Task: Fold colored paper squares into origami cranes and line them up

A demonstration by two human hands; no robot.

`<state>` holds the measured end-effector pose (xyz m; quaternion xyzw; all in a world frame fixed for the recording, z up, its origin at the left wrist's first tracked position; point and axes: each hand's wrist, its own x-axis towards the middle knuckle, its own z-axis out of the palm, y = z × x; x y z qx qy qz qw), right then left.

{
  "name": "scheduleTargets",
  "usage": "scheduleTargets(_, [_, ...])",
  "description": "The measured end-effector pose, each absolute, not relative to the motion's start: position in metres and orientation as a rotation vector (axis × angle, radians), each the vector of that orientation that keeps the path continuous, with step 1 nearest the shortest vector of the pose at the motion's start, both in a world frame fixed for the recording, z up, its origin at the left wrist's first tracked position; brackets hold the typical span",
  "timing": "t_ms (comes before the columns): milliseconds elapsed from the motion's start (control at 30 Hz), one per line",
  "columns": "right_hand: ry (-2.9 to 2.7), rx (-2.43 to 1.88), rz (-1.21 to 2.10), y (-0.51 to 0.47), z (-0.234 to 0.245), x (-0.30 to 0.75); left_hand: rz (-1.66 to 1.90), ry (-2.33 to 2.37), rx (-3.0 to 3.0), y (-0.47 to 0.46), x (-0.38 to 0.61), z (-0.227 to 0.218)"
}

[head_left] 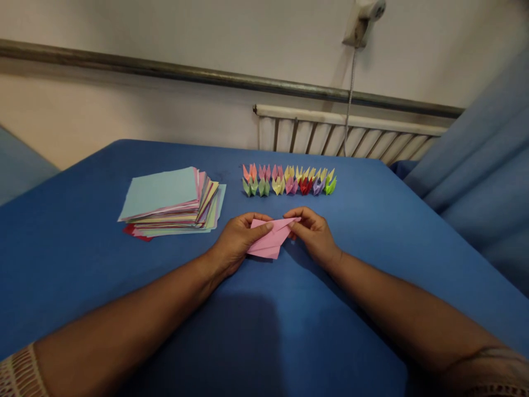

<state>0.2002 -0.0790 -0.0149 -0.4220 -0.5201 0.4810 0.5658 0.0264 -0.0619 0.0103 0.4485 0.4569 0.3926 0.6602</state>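
A partly folded sheet of pink origami paper (pixel 269 241) is held between both hands over the middle of the table. My left hand (pixel 237 241) grips its left side, thumb lying across the top face. At the upper right, a pointed flap of the paper is pinched between the thumb and fingers of my right hand (pixel 313 231). Crease lines run across the pink surface. Just beyond the hands stand two rows of folded paper cranes (pixel 291 186) in green, yellow, pink, red, purple and orange.
A thick stack of coloured paper sheets (pixel 163 193), light blue on top, lies on the left of the blue-covered table (pixel 198 336). Behind the table are a radiator (pixel 322 129), a wall pipe (pixel 206 74) and a socket with a hanging cord (pixel 359 27). A blue curtain (pixel 487 160) hangs at right.
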Motion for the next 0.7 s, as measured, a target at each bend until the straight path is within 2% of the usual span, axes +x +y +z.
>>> scheduleTargets(400, [-1.048, -0.898, 1.300, -0.0759, -0.0161, 0.2043, 0.934, 1.181, 1.246, -0.0605, 0.0245, 0.0122])
scheduleTargets(700, [-1.191, -1.128, 1.222, -0.0788, -0.0120, 0.1952, 0.886, 1.071, 1.335, -0.0643, 0.0263, 0.0090])
